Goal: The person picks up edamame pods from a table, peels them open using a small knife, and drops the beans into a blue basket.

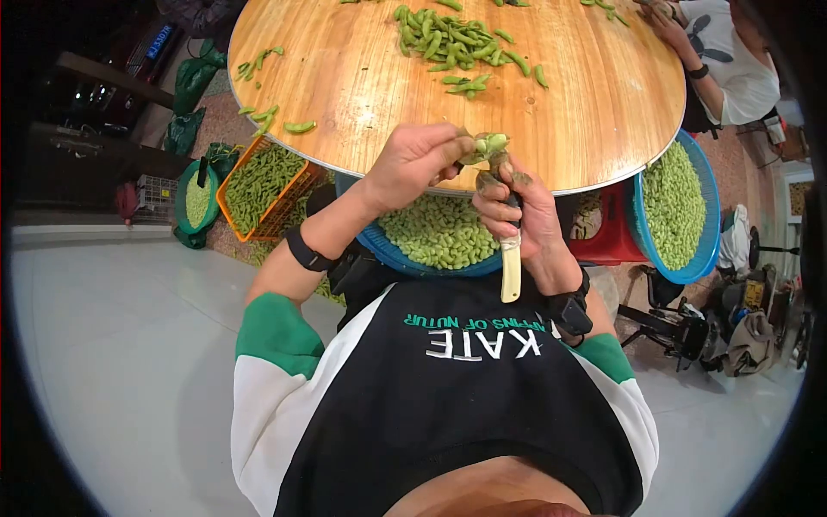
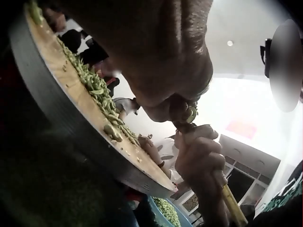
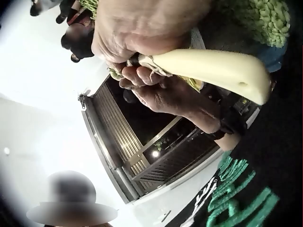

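Note:
Above the near edge of the round wooden table, my left hand pinches a green bean pod between thumb and fingers. My right hand grips a knife with a cream handle, the handle's end pointing back toward my chest. The fingertips of both hands meet at the pod, where the blade is hidden behind fingers. Cloth-like wrapping shows at the top of the handle in the right wrist view. Below the hands, a blue basin holds shelled green beans.
A heap of pods lies on the table. Left stand an orange crate of pods and a green basin of beans. Right, a blue basin of beans sits beside a red stool. Another person sits across at right.

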`<act>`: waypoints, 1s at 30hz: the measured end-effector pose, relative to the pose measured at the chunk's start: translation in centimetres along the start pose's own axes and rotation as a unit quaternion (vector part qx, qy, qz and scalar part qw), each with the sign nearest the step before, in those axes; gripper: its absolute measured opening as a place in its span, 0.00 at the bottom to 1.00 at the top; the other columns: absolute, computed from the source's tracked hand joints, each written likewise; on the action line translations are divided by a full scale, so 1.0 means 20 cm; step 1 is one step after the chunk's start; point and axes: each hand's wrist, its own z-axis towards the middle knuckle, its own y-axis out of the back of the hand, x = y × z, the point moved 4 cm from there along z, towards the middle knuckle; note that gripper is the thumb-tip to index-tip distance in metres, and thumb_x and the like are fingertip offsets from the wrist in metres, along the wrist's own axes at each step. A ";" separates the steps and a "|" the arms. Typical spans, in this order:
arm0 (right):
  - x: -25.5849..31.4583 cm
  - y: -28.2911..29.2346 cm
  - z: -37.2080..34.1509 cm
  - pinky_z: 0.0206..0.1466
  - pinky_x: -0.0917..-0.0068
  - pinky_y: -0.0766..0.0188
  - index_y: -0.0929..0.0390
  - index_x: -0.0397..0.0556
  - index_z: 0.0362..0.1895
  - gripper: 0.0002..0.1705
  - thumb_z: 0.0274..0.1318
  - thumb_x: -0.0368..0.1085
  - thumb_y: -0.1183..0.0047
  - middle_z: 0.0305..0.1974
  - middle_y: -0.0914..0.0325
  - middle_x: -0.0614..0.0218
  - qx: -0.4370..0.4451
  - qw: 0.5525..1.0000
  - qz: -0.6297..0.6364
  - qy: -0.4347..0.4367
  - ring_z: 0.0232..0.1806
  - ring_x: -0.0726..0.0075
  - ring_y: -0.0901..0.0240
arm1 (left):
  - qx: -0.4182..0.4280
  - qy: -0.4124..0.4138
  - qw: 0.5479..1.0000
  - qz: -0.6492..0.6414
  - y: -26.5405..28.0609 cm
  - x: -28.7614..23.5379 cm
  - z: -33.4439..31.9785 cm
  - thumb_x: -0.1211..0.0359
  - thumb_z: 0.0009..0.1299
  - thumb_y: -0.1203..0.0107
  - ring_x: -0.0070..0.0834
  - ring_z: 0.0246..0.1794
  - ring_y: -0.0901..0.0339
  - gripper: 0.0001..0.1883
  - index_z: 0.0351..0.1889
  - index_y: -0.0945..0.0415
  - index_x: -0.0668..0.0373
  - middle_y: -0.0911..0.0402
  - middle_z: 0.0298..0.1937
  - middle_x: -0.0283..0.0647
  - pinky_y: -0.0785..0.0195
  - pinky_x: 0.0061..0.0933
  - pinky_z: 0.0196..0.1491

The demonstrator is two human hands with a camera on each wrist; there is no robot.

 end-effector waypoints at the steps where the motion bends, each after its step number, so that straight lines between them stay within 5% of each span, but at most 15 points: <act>1: 0.00 -0.01 0.00 0.14 0.87 0.47 0.32 0.47 0.46 0.09 0.64 0.36 0.54 0.28 0.35 0.70 0.001 1.000 -0.001 0.001 0.17 0.85 0.45 | 0.001 -0.001 1.000 0.001 -0.01 0.00 0.00 0.70 0.69 0.46 0.17 0.19 0.33 0.08 0.36 0.24 0.67 0.28 0.21 0.36 0.39 0.22 0.23; 3: 0.05 -0.01 -0.03 0.16 0.87 0.46 0.31 0.46 0.49 0.12 0.64 0.35 0.54 0.30 0.31 0.69 -0.101 0.957 -0.260 0.079 0.18 0.86 0.44 | -0.010 0.019 1.000 -0.017 -0.04 0.03 0.00 0.69 0.71 0.50 0.13 0.20 0.35 0.10 0.36 0.25 0.68 0.29 0.20 0.32 0.40 0.22 0.23; 4: 0.04 -0.01 -0.03 0.16 0.87 0.46 0.31 0.46 0.49 0.12 0.64 0.35 0.54 0.30 0.31 0.69 -0.101 0.957 -0.260 0.078 0.18 0.86 0.44 | -0.011 0.020 1.000 -0.017 -0.04 0.05 -0.01 0.69 0.71 0.50 0.13 0.20 0.35 0.10 0.36 0.25 0.68 0.29 0.20 0.32 0.40 0.22 0.23; 7: 0.09 -0.02 -0.05 0.29 0.81 0.34 0.33 0.41 0.56 0.21 0.58 0.28 0.48 0.31 0.27 0.69 -0.187 0.757 -0.580 0.236 0.26 0.79 0.32 | -0.035 -0.051 0.993 0.103 -0.06 0.04 -0.01 0.70 0.70 0.50 0.23 0.19 0.31 0.08 0.35 0.25 0.67 0.28 0.21 0.38 0.38 0.27 0.24; 8: 0.09 0.00 -0.03 0.29 0.81 0.34 0.33 0.41 0.56 0.21 0.58 0.28 0.48 0.31 0.27 0.69 -0.188 0.758 -0.579 0.235 0.26 0.79 0.32 | -0.050 -0.115 0.973 0.195 -0.07 0.01 -0.02 0.71 0.69 0.50 0.31 0.20 0.29 0.07 0.34 0.26 0.67 0.28 0.21 0.42 0.38 0.31 0.25; 9: 0.09 -0.02 -0.02 0.30 0.79 0.32 0.32 0.41 0.55 0.21 0.57 0.28 0.46 0.30 0.27 0.69 -0.164 0.702 -0.629 0.290 0.28 0.78 0.31 | -0.065 -0.178 0.940 0.284 -0.10 -0.02 -0.04 0.72 0.67 0.49 0.39 0.21 0.28 0.05 0.33 0.27 0.66 0.28 0.22 0.47 0.37 0.35 0.26; 10: 0.10 -0.04 -0.01 0.32 0.77 0.31 0.31 0.41 0.54 0.21 0.55 0.28 0.44 0.29 0.27 0.68 -0.137 0.640 -0.673 0.345 0.30 0.77 0.29 | -0.066 -0.178 0.939 0.285 -0.11 -0.03 -0.05 0.72 0.67 0.49 0.39 0.21 0.28 0.05 0.33 0.27 0.66 0.28 0.22 0.47 0.37 0.35 0.26; 14: 0.12 -0.06 -0.01 0.30 0.76 0.32 0.28 0.41 0.49 0.18 0.52 0.27 0.44 0.28 0.28 0.67 -0.127 0.576 -0.752 0.296 0.28 0.78 0.31 | -0.069 -0.207 0.926 0.308 -0.13 -0.03 -0.09 0.75 0.64 0.47 0.38 0.21 0.30 0.04 0.29 0.30 0.67 0.30 0.23 0.47 0.39 0.31 0.25; 16: 0.13 -0.03 0.01 0.29 0.75 0.33 0.27 0.41 0.43 0.12 0.52 0.25 0.47 0.27 0.29 0.66 -0.107 0.503 -0.790 0.334 0.27 0.78 0.33 | -0.054 -0.190 0.934 0.299 -0.14 -0.01 -0.11 0.75 0.64 0.49 0.31 0.20 0.30 0.03 0.31 0.29 0.67 0.31 0.22 0.45 0.39 0.29 0.25; 17: 0.15 -0.03 -0.01 0.29 0.75 0.33 0.27 0.41 0.43 0.12 0.52 0.25 0.47 0.27 0.29 0.66 -0.107 0.503 -0.790 0.333 0.27 0.78 0.33 | -0.054 -0.190 0.934 0.299 -0.14 -0.02 -0.11 0.75 0.64 0.49 0.31 0.20 0.30 0.03 0.31 0.29 0.67 0.31 0.22 0.45 0.39 0.29 0.25; 19: 0.16 -0.03 -0.02 0.28 0.74 0.35 0.27 0.41 0.41 0.10 0.51 0.25 0.50 0.25 0.30 0.66 -0.169 0.744 -0.625 0.163 0.25 0.77 0.34 | -0.030 -0.042 0.973 0.227 -0.12 0.02 -0.11 0.75 0.65 0.52 0.22 0.20 0.32 0.04 0.33 0.28 0.67 0.30 0.21 0.39 0.39 0.25 0.25; 23: 0.12 0.00 -0.03 0.29 0.74 0.35 0.27 0.40 0.38 0.09 0.51 0.27 0.47 0.24 0.31 0.65 -0.142 0.653 -0.712 0.218 0.25 0.75 0.35 | -0.004 0.041 0.990 0.136 -0.09 0.13 -0.11 0.74 0.66 0.55 0.16 0.24 0.33 0.07 0.36 0.27 0.67 0.30 0.23 0.32 0.39 0.21 0.27; 26: 0.10 -0.01 -0.02 0.29 0.72 0.35 0.27 0.40 0.37 0.09 0.50 0.27 0.45 0.24 0.31 0.61 -0.121 0.639 -0.721 0.237 0.24 0.69 0.34 | 0.001 0.032 0.990 0.136 -0.11 0.12 -0.12 0.75 0.66 0.57 0.16 0.26 0.32 0.08 0.38 0.27 0.66 0.29 0.26 0.31 0.39 0.19 0.29; 28: 0.09 -0.02 -0.03 0.29 0.71 0.35 0.28 0.40 0.36 0.09 0.49 0.27 0.44 0.24 0.31 0.59 -0.104 0.600 -0.750 0.257 0.24 0.66 0.33 | -0.025 -0.006 0.990 0.140 -0.13 0.07 -0.13 0.76 0.60 0.57 0.31 0.25 0.27 0.06 0.31 0.31 0.69 0.28 0.24 0.50 0.35 0.33 0.30; 30: 0.08 -0.03 -0.03 0.29 0.69 0.35 0.28 0.40 0.35 0.09 0.48 0.27 0.43 0.24 0.32 0.58 -0.086 0.558 -0.778 0.277 0.24 0.62 0.33 | -0.023 -0.007 0.993 0.118 -0.13 0.11 -0.12 0.77 0.60 0.57 0.30 0.26 0.27 0.05 0.30 0.31 0.69 0.28 0.24 0.49 0.34 0.33 0.31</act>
